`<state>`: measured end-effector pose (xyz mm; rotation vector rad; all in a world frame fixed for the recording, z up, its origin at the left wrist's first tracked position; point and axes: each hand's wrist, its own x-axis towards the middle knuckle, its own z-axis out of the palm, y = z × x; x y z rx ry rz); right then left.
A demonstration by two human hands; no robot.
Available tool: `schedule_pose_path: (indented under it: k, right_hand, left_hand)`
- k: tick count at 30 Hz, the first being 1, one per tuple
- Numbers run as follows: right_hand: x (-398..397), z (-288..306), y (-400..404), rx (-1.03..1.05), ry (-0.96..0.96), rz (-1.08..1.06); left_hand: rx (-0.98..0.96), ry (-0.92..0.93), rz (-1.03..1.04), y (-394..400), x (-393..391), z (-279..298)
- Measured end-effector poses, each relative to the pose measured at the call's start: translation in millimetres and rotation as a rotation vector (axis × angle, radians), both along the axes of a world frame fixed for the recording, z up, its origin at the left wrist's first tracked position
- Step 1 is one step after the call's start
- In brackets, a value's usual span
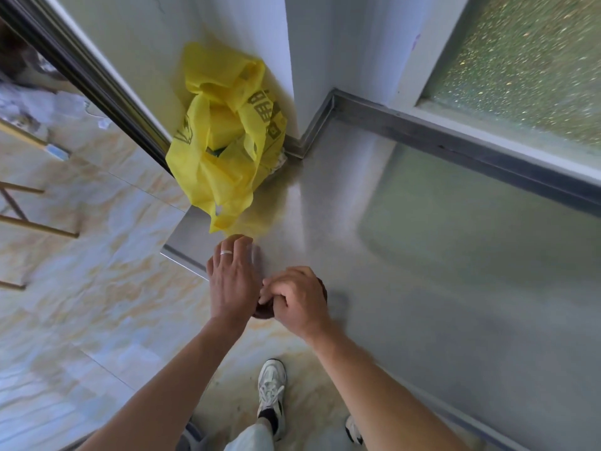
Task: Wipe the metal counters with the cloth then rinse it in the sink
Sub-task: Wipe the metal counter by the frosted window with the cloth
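Head view. Bare forearms reach in from the bottom edge above a white laced sneaker point(271, 390) on glossy marbled floor tile point(97, 288).

Right hand point(297, 299): fingers curled tight around a dark brown, bunched cloth point(261, 311), which sits on the metal counter point(422, 288) at its front edge, pressed under the fist.

Left hand point(232, 278): touching the cloth's left side, fingers straight and together, flat on the counter's corner; a plain silver ring point(226, 252) on one finger.

Metal counter: brushed, matte steel with a raised rear lip, reflecting a frosted, pebbled window pane point(527, 60) behind it.

Yellow plastic bag point(224, 141): thin, crumpled, dark print, slumped at the counter's back-left corner against a white wall.
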<state>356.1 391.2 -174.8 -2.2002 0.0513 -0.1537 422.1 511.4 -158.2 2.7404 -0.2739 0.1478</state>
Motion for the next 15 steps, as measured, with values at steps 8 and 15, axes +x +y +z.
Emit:
schedule_pose_path:
  k: [8, 15]
  right_hand:
    - [-42, 23, -85, 0.194, 0.022, -0.428]
    - [-34, -6, -136, -0.223, -0.057, -0.827]
  left_hand:
    - [-0.073, 0.035, -0.068, -31, -27, 0]
    - [-0.048, 0.026, -0.086, -39, -35, -7]
